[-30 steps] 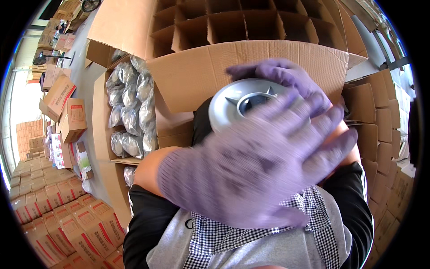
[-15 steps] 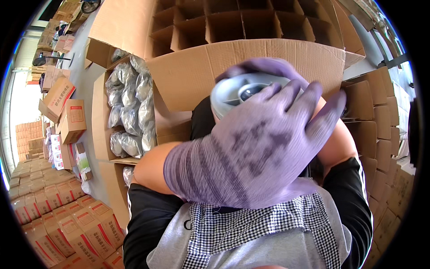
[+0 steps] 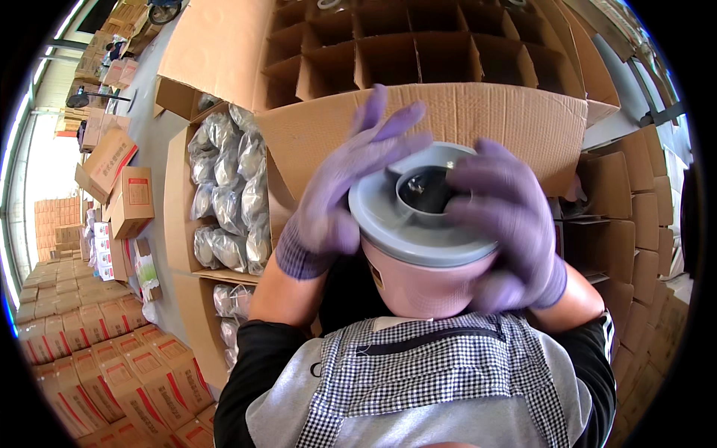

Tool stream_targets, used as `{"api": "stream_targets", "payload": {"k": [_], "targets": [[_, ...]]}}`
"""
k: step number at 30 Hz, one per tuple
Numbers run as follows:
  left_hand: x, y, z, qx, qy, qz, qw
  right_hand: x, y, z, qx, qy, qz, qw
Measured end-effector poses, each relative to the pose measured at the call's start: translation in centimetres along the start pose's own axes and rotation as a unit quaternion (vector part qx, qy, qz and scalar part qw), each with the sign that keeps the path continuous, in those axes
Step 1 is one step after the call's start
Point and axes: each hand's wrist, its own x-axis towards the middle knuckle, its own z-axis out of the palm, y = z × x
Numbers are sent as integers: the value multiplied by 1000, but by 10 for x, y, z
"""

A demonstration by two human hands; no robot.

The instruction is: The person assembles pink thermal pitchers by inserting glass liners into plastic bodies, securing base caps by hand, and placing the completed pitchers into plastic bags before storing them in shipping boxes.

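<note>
Purple knit gloves cover the left hand (image 3: 340, 198) and right hand (image 3: 511, 224), which clasp a pale pink container (image 3: 426, 287) with a grey lid (image 3: 407, 228). A black-and-white checked apron (image 3: 433, 366) sits below, brown cardboard boxes (image 3: 418, 60) and silvery clear-wrapped packets (image 3: 228, 194) behind.

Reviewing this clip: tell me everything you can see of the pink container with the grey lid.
The container is a round pink tub, plastic by its look, with a small label on its side. A grey lid with a raised rim caps it; a round central opening shows dark inside. It is held tilted before the person's chest, above the checked apron. The left hand and right hand, both in purple gloves, clasp its sides and lid.
</note>
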Motion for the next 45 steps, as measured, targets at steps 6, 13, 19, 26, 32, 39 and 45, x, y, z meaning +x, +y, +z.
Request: {"api": "stream_targets", "payload": {"k": [6,13,19,26,32,39,45], "targets": [[32,82,12,225,62,29,972,23,103,42,600,46,383,701],[59,10,-35,-213,241,-167,932,80,83,27,60,155,104,981],[68,-30,-7,-298,259,-103,913,73,100,38,-226,101,98,964],[83,-66,-9,-307,262,-42,914,83,125,18,-82,143,252,954],[145,-99,-24,-185,153,-2,971,103,178,0,-100,194,172,961],[272,-208,-227,400,161,-294,853,139,241,-72,-343,33,366,865],[319,-284,-262,491,118,-430,749,124,270,-54,-469,-83,373,797]]}}
